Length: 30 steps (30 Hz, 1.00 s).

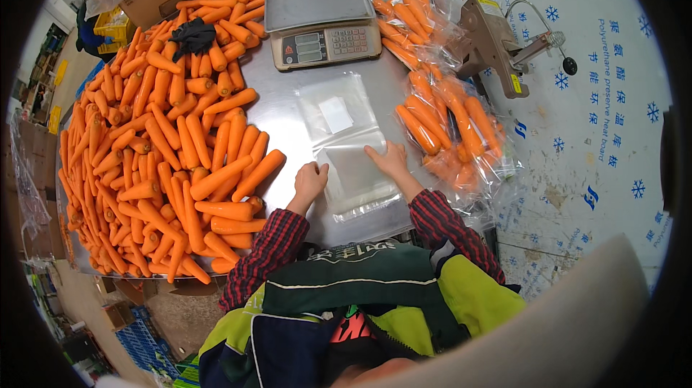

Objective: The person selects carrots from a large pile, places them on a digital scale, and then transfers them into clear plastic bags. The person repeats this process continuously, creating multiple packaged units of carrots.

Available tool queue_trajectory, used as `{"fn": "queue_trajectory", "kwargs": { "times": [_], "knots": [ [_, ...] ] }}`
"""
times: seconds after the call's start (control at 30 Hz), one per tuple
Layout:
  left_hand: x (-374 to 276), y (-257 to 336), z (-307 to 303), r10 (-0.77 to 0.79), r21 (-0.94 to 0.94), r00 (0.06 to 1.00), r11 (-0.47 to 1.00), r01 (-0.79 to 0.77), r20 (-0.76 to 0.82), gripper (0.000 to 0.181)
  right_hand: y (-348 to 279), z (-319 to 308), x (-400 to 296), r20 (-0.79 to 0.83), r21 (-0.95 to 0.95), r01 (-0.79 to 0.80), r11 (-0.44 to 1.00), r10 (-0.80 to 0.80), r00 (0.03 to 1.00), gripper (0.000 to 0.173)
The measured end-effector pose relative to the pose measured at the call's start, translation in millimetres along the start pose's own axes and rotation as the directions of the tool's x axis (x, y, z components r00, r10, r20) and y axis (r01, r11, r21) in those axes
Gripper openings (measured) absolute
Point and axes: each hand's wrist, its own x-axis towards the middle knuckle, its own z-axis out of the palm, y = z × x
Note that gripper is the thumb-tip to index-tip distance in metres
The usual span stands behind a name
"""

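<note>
Clear plastic bags [359, 171] lie flat in a stack on the metal table [278, 112] in front of me, with small white labels [335, 115] on the upper part. My left hand [310, 182] is curled at the left edge of the stack; whether it pinches any film cannot be told. My right hand [390, 161] rests on the right edge of the bags, thumb pointing left and the other fingers partly hidden. A large heap of loose carrots [162, 171] covers the left side. Bagged carrots [454, 117] lie close to the right of my right hand.
A digital weighing scale [324, 25] stands at the back of the table. Black gloves [193, 37] lie on the carrots. A bag-sealing device [492, 47] stands at the right by a printed wall panel. At the far left, a person [89, 31] is beside a yellow crate [114, 28].
</note>
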Motion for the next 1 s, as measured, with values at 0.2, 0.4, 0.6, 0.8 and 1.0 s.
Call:
{"fn": "queue_trajectory", "kwargs": {
  "times": [0.2, 0.4, 0.6, 0.8, 1.0],
  "knots": [
    [-10, 2, -12, -0.285, -0.705, 0.921, 0.594, 0.387, 0.266, 0.045, 23, 31, -7, 0.502, 0.813, -0.476, 0.334, 0.011, 0.865, 0.051],
    [-25, -39, -80, -0.093, -0.643, 0.969, 0.733, 0.224, 0.231, 0.025, -32, 89, -72, 0.400, 0.888, -0.448, -0.104, -0.307, 0.864, 0.053],
    [-52, -56, -110, -0.072, 0.259, 0.991, 0.965, 0.041, 0.112, 0.025, 11, -130, -22, 0.110, 0.280, 0.263, 0.923, -0.303, 0.947, 0.039],
    [-18, 102, -94, 0.332, 0.345, 0.942, 0.881, -0.325, 0.039, 0.038, 189, -247, 104, -0.332, -0.129, 0.088, 0.988, -0.127, 0.935, 0.062],
    [30, 228, 8, 0.584, -0.239, 0.774, 0.810, -0.535, 0.246, 0.046, 175, -217, 106, 0.082, -0.007, -0.006, 1.000, 0.007, 0.997, 0.080]
  ]
}}
